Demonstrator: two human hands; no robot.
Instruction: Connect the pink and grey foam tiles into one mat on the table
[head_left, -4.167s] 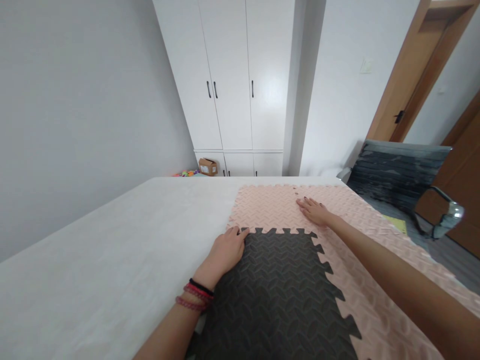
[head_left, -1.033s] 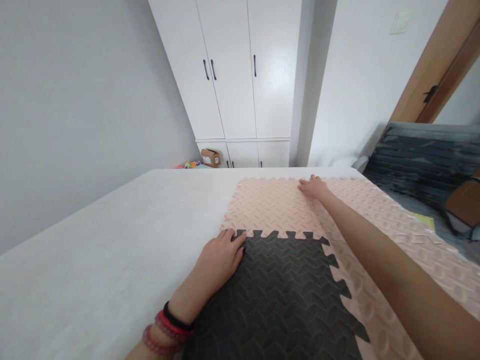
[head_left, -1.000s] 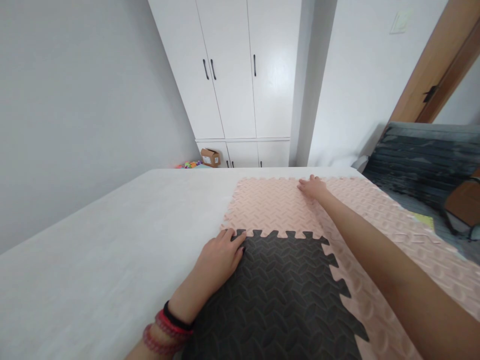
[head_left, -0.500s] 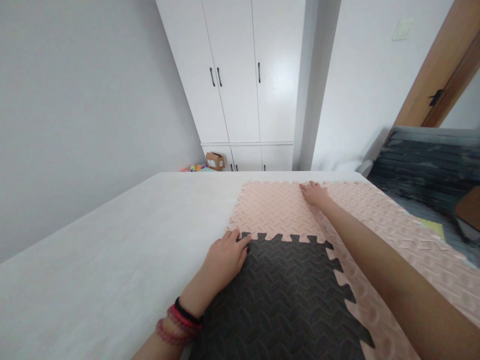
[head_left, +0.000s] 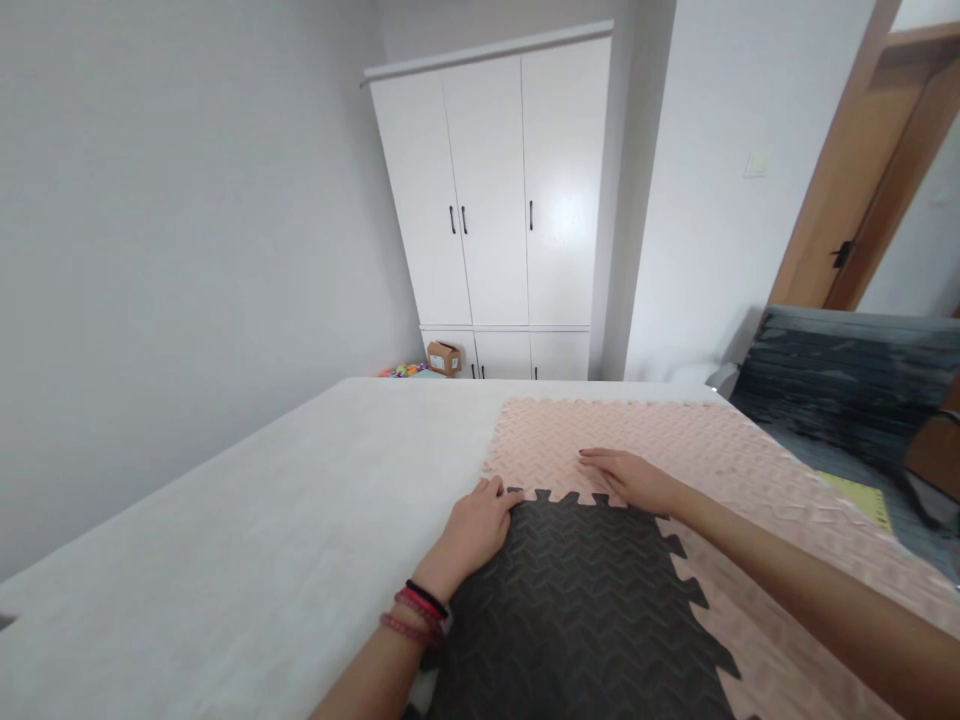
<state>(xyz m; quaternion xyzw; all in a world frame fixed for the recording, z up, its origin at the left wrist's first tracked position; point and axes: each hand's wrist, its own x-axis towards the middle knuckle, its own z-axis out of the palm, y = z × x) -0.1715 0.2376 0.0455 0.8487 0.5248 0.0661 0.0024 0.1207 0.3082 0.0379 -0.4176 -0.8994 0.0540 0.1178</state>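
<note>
A dark grey foam puzzle mat tile [head_left: 585, 600] lies on a white bed [head_left: 262, 540], interlocked with pink foam tiles [head_left: 712, 450] on its far and right sides. My left hand [head_left: 476, 530] rests flat on the grey tile's far left corner, at the toothed seam. My right hand [head_left: 634, 478] lies flat, fingers pointing left, on the pink tile just past the seam. Neither hand holds anything.
A white wardrobe [head_left: 495, 200] stands against the far wall, with a small cardboard box [head_left: 444, 357] and bright toys [head_left: 401, 370] on the floor by it. A dark chair [head_left: 847, 370] and a wooden door [head_left: 855, 170] are at the right.
My right hand has drawn back from the pink tile's far edge to the seam by the grey tile. The view has tilted upward. My left hand stays at the corner.
</note>
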